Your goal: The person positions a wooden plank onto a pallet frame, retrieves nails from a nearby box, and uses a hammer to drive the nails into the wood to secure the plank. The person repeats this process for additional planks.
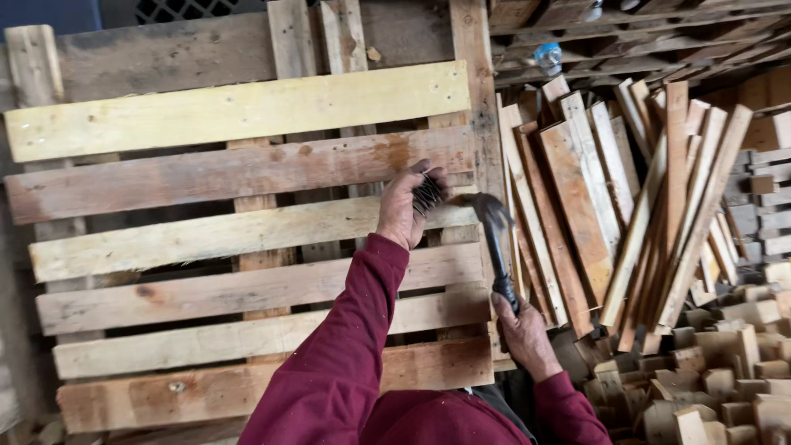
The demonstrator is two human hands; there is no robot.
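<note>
Head view, one moment, itemised. Pallet (247, 247): wooden, stood nearly upright, seven slats across its face, all in place on the stringers; no slat hung loose or was missing, so as far as the view showed the boarding was complete and only nailing at the right-hand end looked unfinished. Left hand (406, 206): grip closed on a bundle of dark nails (427, 195), knuckles resting on the third slat near the right stringer. Whether a single nail was set against the wood could not be told; the fingers hid the spot. Right hand (521, 330): grip wrapped tight about the handle of a hammer (497, 239), head raised and blurred just beside the left hand. Loose boards (626, 214): leaned in a stack right of the pallet. Wood blocks (725, 371): heaped on the floor below the boards. Sleeves: dark red.
</note>
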